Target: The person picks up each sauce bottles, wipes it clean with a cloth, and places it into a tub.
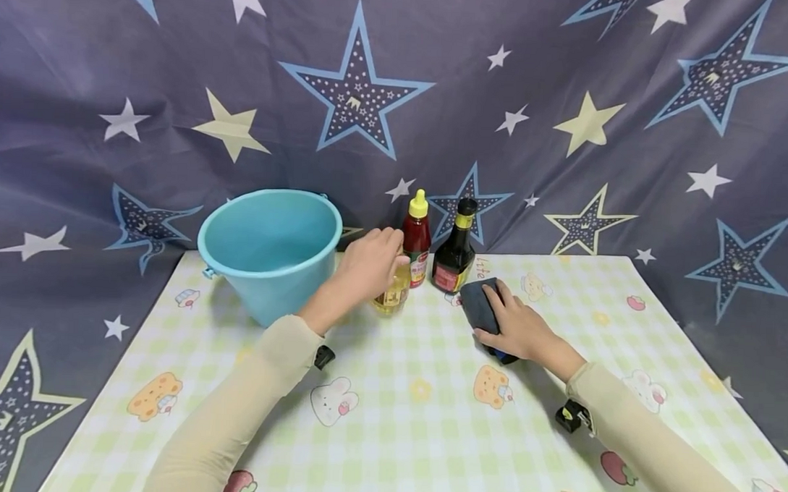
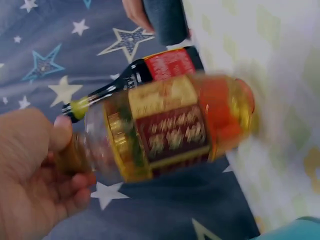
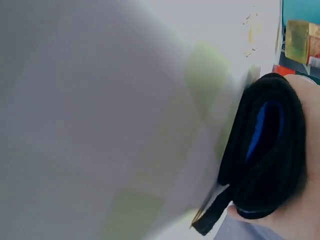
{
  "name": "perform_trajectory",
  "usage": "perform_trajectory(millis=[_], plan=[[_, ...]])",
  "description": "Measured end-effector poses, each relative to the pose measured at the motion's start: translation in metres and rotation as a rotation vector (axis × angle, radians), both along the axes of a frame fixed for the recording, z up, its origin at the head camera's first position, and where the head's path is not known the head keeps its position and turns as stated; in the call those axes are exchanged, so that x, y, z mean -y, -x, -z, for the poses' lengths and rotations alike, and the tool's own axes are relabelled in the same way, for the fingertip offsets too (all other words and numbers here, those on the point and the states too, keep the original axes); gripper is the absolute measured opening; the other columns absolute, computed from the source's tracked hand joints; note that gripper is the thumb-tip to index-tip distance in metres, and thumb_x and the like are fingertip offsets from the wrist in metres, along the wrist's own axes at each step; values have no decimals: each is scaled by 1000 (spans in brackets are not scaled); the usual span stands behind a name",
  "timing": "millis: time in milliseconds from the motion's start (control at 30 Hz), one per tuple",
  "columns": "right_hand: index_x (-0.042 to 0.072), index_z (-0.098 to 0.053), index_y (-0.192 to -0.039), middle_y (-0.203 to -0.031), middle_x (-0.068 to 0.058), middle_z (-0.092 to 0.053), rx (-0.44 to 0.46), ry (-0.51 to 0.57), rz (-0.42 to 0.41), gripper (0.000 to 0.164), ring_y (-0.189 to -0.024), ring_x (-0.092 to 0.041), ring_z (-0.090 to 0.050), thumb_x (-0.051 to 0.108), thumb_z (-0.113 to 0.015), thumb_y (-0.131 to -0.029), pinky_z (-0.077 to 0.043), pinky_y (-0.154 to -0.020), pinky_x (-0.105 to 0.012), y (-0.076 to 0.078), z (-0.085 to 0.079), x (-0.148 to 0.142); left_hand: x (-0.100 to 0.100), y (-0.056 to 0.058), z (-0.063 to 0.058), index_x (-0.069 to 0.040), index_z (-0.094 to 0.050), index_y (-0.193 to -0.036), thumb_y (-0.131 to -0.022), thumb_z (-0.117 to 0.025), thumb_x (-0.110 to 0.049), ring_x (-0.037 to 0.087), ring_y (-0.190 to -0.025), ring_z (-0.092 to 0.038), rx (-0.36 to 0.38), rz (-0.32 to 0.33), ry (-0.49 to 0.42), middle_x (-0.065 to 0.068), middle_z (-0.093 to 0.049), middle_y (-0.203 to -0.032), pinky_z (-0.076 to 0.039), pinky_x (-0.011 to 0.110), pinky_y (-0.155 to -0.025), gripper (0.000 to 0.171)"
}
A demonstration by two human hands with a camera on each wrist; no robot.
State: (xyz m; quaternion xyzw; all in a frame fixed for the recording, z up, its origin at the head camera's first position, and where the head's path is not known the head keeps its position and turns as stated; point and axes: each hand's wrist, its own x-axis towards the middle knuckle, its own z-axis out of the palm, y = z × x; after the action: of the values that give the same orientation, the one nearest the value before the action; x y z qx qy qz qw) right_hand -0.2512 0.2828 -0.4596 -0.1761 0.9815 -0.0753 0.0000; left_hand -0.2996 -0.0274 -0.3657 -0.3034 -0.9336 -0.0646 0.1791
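Observation:
By its neck and cap, my left hand grips a clear bottle of yellow liquid. In the left wrist view this bottle has a gold and dark red label and looks blurred; its base is close over the table. My right hand holds a folded dark cloth at the right of the bottles. The right wrist view shows the cloth rolled in thick layers, with blue inside. A red sauce bottle with a yellow cap and a dark sauce bottle stand between the hands.
A light blue bucket stands at the back left, close by my left forearm. The checked tablecloth covers the table, and a star-patterned curtain hangs behind its back edge.

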Motion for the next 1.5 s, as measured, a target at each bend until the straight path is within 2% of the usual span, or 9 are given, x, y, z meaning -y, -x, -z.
perform_trajectory(millis=[100, 200, 333, 467, 633, 833, 1067, 1333, 1500], plan=[[0, -24, -160, -160, -36, -22, 0, 1, -6, 90, -126, -57, -51, 51, -62, -97, -52, -88, -64, 1, -1, 1, 4, -5, -6, -11, -53, -102, -103, -60, -34, 21, -80, -51, 81, 100, 4, 3, -54, -89, -45, 34, -67, 24], [1, -23, -160, -160, -36, -22, 3, 1, -5, 90, -126, -57, -51, 50, -63, -96, -53, -87, -64, 2, -2, 1, 5, -11, -9, -12, -52, -101, -102, -61, -34, 21, -83, -51, 142, 165, 13, 3, -54, -90, -44, 35, -70, 23], [2, -23, -161, -161, -34, -21, 10, -7, 1, 93, -126, -56, -52, 52, -65, -95, -54, -84, -63, 3, -3, 0, 4, -16, -9, -12, -55, -109, -102, -60, -35, 22, -90, -56, 180, 207, 48, 3, -60, -98, -49, 37, -76, 24], [4, -22, -162, -163, -32, -19, 34, -20, 5, 99, -128, -56, -51, 57, -67, -91, -55, -82, -62, 3, -3, 0, 3, -18, -7, -13, -57, -114, -102, -58, -38, 21, -95, -59, 200, 220, 72, 2, -63, -105, -52, 38, -81, 27], [3, -21, -162, -164, -32, -18, 53, -15, -10, 102, -131, -57, -48, 55, -70, -89, -54, -84, -63, 2, -4, 1, 5, -19, -5, -14, -58, -120, -102, -59, -38, 22, -101, -60, 191, 217, 69, 2, -64, -112, -54, 39, -86, 30], [4, -21, -162, -165, -30, -18, 71, -37, -14, 97, -132, -57, -46, 46, -70, -90, -52, -87, -64, 4, -11, 2, 11, -19, -6, -16, -59, -118, -103, -57, -41, 21, -103, -55, 184, 197, 61, 0, -62, -113, -49, 40, -87, 29], [6, -24, -162, -165, -29, -20, 87, -71, -3, 94, -133, -56, -47, 39, -70, -87, -51, -89, -65, 5, -14, 5, 14, -16, 1, -18, -56, -134, -107, -46, -44, 21, -105, -46, 174, 208, 85, -2, -59, -122, -44, 39, -89, 39], [5, -25, -161, -166, -28, -19, 108, -80, -35, 90, -129, -57, -49, 31, -71, -88, -53, -72, -55, 8, -17, 5, 13, -20, 3, -17, -58, -128, -108, -47, -41, 22, -101, -43, 110, 196, 87, -1, -56, -116, -42, 39, -86, 33], [5, -27, -160, -166, -29, -19, 104, -42, -49, 85, -125, -58, -50, 26, -70, -90, -49, -63, -47, 10, -16, 3, 12, -22, 4, -17, -58, -118, -106, -51, -40, 21, -97, -42, 28, 188, 93, -1, -55, -110, -39, 37, -82, 26]])
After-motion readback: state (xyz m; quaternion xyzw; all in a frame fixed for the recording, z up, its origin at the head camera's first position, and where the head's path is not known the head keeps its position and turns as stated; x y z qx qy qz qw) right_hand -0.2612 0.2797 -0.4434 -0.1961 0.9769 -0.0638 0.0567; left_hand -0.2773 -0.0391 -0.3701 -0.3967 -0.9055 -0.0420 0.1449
